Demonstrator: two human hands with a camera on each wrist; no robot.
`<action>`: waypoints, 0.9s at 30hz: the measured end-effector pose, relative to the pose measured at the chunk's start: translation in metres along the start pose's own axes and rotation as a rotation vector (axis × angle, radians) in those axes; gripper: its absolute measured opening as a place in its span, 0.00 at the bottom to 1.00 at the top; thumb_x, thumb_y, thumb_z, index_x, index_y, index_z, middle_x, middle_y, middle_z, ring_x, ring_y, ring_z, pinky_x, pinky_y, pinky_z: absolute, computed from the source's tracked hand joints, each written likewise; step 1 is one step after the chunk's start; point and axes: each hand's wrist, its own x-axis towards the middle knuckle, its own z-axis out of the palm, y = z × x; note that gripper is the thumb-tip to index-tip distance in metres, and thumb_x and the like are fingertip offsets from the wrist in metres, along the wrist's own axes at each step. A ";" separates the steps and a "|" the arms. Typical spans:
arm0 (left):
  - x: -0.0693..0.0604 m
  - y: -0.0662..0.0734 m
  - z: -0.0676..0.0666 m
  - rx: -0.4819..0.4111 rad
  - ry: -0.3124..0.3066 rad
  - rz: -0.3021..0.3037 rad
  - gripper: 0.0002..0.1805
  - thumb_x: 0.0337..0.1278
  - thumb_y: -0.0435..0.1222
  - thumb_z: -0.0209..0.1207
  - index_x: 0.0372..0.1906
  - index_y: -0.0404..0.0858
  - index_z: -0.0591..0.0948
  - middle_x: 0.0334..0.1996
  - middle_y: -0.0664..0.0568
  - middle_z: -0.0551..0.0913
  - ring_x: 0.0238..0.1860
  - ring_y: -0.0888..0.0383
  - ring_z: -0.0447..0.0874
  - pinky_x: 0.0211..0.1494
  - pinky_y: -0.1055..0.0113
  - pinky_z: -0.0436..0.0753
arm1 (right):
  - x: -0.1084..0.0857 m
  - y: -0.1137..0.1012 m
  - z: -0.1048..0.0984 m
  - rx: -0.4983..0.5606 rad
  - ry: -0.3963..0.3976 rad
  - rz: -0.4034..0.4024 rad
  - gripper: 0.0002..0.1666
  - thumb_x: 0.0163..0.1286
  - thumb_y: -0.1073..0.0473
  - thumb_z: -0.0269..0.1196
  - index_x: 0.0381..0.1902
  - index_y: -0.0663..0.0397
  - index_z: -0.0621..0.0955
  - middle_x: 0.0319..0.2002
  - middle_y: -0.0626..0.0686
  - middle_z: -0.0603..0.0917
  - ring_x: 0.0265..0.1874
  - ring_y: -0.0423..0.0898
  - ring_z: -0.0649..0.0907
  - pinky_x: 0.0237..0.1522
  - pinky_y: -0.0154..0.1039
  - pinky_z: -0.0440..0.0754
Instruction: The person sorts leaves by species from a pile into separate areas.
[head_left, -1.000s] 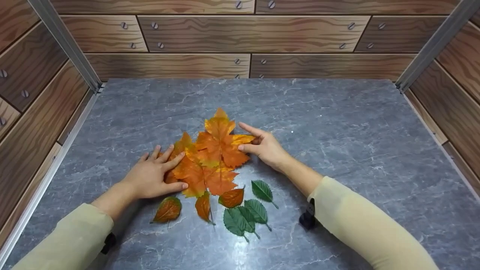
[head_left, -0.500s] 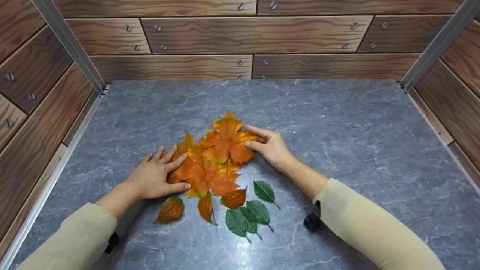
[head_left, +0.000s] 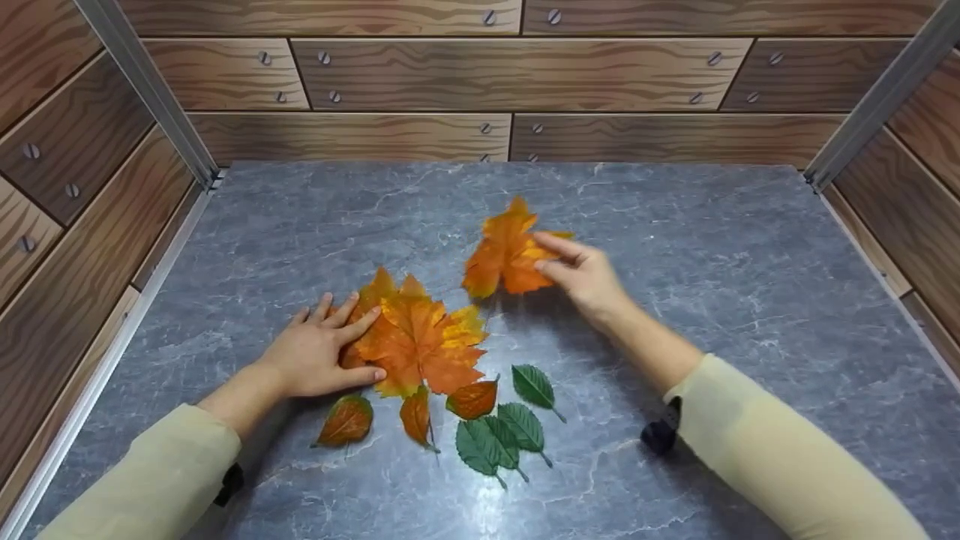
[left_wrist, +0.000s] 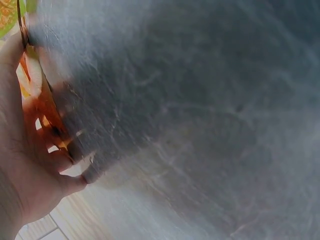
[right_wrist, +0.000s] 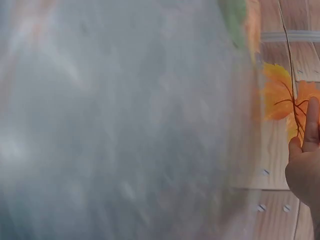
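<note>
My right hand (head_left: pixel 589 281) pinches an orange maple leaf (head_left: pixel 506 251) by its right lobe, thumb against fingers, right of and beyond the pile. In the right wrist view the leaf (right_wrist: pixel 277 97) shows its underside and long thin stem. My left hand (head_left: pixel 319 356) lies with straight, spread fingers on the left side of several overlapping orange maple leaves (head_left: pixel 424 341), covering part of them. Small red-green leaves (head_left: pixel 346 420) lie along the pile's near side, one touching its lower edge. Several green toothed leaves (head_left: pixel 480 446) lie to their right, some overlapping.
A grey marbled tabletop (head_left: pixel 712 247) spreads beneath everything. Wood-patterned panels (head_left: pixel 517 75) stand at the back and both sides, with metal posts (head_left: pixel 161 97) at the back corners. A black wrist device (head_left: pixel 660 435) hangs under the right sleeve.
My right hand has lifted the top maple leaf off the pile and carried it up and to the right, uncovering the leaf below. My left hand stays on the pile.
</note>
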 end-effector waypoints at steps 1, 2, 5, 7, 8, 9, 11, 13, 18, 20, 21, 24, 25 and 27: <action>0.001 0.000 0.000 -0.001 0.002 0.003 0.55 0.63 0.77 0.50 0.86 0.52 0.57 0.84 0.38 0.50 0.81 0.25 0.45 0.76 0.25 0.52 | 0.001 -0.004 -0.005 0.004 0.011 -0.006 0.30 0.73 0.74 0.64 0.72 0.67 0.76 0.68 0.66 0.80 0.48 0.40 0.88 0.54 0.35 0.86; 0.001 0.001 0.000 -0.001 0.004 0.003 0.54 0.63 0.77 0.50 0.86 0.53 0.57 0.84 0.38 0.50 0.81 0.25 0.45 0.76 0.25 0.52 | 0.002 -0.007 -0.011 0.006 0.019 -0.015 0.30 0.73 0.74 0.64 0.72 0.68 0.76 0.67 0.66 0.80 0.48 0.40 0.88 0.54 0.35 0.86; 0.002 0.001 0.000 0.001 0.006 0.002 0.55 0.63 0.77 0.50 0.86 0.53 0.57 0.84 0.39 0.50 0.81 0.26 0.44 0.77 0.25 0.52 | 0.003 -0.017 -0.028 0.023 0.050 -0.038 0.30 0.73 0.75 0.64 0.72 0.69 0.75 0.63 0.63 0.84 0.46 0.40 0.89 0.53 0.35 0.86; 0.002 0.000 0.001 0.003 0.009 0.004 0.55 0.63 0.78 0.50 0.86 0.53 0.58 0.84 0.39 0.50 0.81 0.26 0.44 0.77 0.25 0.52 | 0.005 -0.023 -0.040 0.044 0.072 -0.050 0.30 0.73 0.76 0.64 0.72 0.70 0.74 0.60 0.56 0.87 0.46 0.40 0.89 0.52 0.35 0.87; 0.002 0.000 0.001 0.004 0.010 0.004 0.55 0.62 0.78 0.50 0.86 0.53 0.58 0.84 0.39 0.50 0.81 0.26 0.44 0.77 0.26 0.51 | 0.005 -0.025 -0.046 0.065 0.083 -0.057 0.30 0.73 0.76 0.63 0.72 0.71 0.74 0.58 0.52 0.88 0.46 0.40 0.89 0.52 0.34 0.87; 0.002 0.000 0.002 0.005 0.013 0.006 0.55 0.62 0.78 0.51 0.86 0.52 0.58 0.84 0.39 0.50 0.81 0.26 0.45 0.77 0.26 0.52 | 0.006 -0.027 -0.052 0.090 0.099 -0.067 0.30 0.73 0.77 0.63 0.72 0.73 0.74 0.55 0.50 0.88 0.45 0.40 0.88 0.51 0.34 0.87; 0.002 -0.001 0.002 0.005 0.017 0.009 0.55 0.62 0.78 0.51 0.86 0.52 0.59 0.84 0.39 0.51 0.81 0.25 0.45 0.77 0.25 0.52 | 0.009 -0.030 -0.065 0.140 0.125 -0.081 0.30 0.73 0.78 0.63 0.72 0.74 0.73 0.51 0.46 0.89 0.45 0.41 0.89 0.50 0.34 0.87; 0.002 -0.001 0.002 0.009 0.018 0.009 0.55 0.62 0.78 0.50 0.86 0.52 0.59 0.84 0.39 0.51 0.81 0.25 0.45 0.77 0.25 0.52 | 0.011 -0.033 -0.078 0.181 0.149 -0.090 0.30 0.73 0.78 0.63 0.72 0.74 0.74 0.48 0.46 0.90 0.44 0.41 0.89 0.48 0.33 0.87; 0.002 -0.001 0.001 0.013 0.019 0.008 0.55 0.62 0.78 0.50 0.86 0.52 0.58 0.84 0.39 0.51 0.81 0.25 0.45 0.77 0.25 0.52 | 0.015 -0.036 -0.115 0.288 0.175 -0.079 0.27 0.72 0.77 0.66 0.67 0.66 0.81 0.46 0.51 0.91 0.42 0.43 0.90 0.44 0.32 0.88; 0.002 -0.001 0.001 0.010 0.018 0.008 0.55 0.62 0.78 0.50 0.86 0.52 0.58 0.84 0.39 0.51 0.81 0.25 0.45 0.77 0.25 0.52 | 0.017 -0.034 -0.129 0.322 0.180 -0.068 0.26 0.71 0.77 0.66 0.66 0.63 0.84 0.46 0.52 0.92 0.41 0.44 0.90 0.43 0.33 0.89; 0.002 -0.001 0.001 0.009 0.018 0.008 0.55 0.62 0.78 0.50 0.86 0.52 0.58 0.84 0.39 0.51 0.81 0.25 0.45 0.77 0.25 0.52 | 0.017 -0.032 -0.136 0.326 0.185 -0.060 0.25 0.71 0.77 0.66 0.65 0.62 0.84 0.45 0.52 0.92 0.41 0.44 0.91 0.43 0.33 0.89; 0.001 -0.001 0.002 0.004 0.021 0.008 0.55 0.62 0.78 0.51 0.86 0.52 0.59 0.84 0.38 0.51 0.80 0.25 0.45 0.77 0.25 0.52 | 0.019 -0.027 -0.155 0.323 0.199 -0.026 0.26 0.72 0.76 0.66 0.66 0.61 0.84 0.46 0.51 0.92 0.41 0.43 0.91 0.43 0.33 0.89; 0.001 -0.001 0.002 0.003 0.023 0.008 0.55 0.62 0.78 0.51 0.86 0.52 0.59 0.84 0.38 0.51 0.80 0.25 0.45 0.77 0.25 0.52 | 0.019 -0.025 -0.161 0.311 0.204 -0.016 0.27 0.72 0.76 0.66 0.67 0.60 0.83 0.46 0.50 0.92 0.41 0.43 0.91 0.43 0.33 0.89; 0.001 -0.001 0.002 0.000 0.026 0.006 0.55 0.62 0.78 0.51 0.86 0.52 0.59 0.84 0.39 0.51 0.81 0.25 0.45 0.77 0.25 0.52 | 0.020 -0.021 -0.171 0.294 0.208 0.002 0.28 0.73 0.75 0.66 0.70 0.60 0.81 0.47 0.49 0.92 0.41 0.43 0.91 0.42 0.33 0.89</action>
